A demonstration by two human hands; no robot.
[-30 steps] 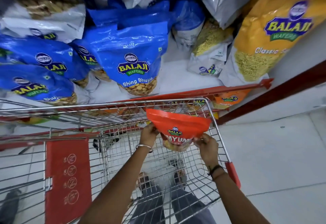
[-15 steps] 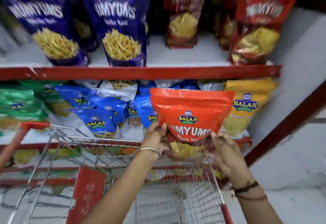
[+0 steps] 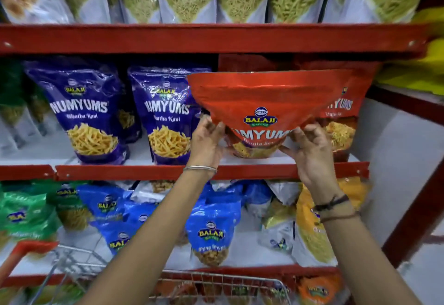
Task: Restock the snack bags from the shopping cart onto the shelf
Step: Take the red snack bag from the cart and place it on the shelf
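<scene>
Up at the middle shelf [image 3: 240,172], both hands pinch the red snack bag [image 3: 266,102] by its lower sides, the left hand [image 3: 206,143] and right hand [image 3: 310,155] hiding part of its printed name. Its base sits at the shelf surface; whether it rests there is hard to tell. Behind it, another red bag [image 3: 341,124] is half covered. Purple bags [image 3: 86,112] stand left. Only the shopping cart [image 3: 216,278] rim shows, blurred.

Both arms reach up, left hand [image 3: 207,141] and right hand [image 3: 310,153] pinching with curled fingers.
</scene>
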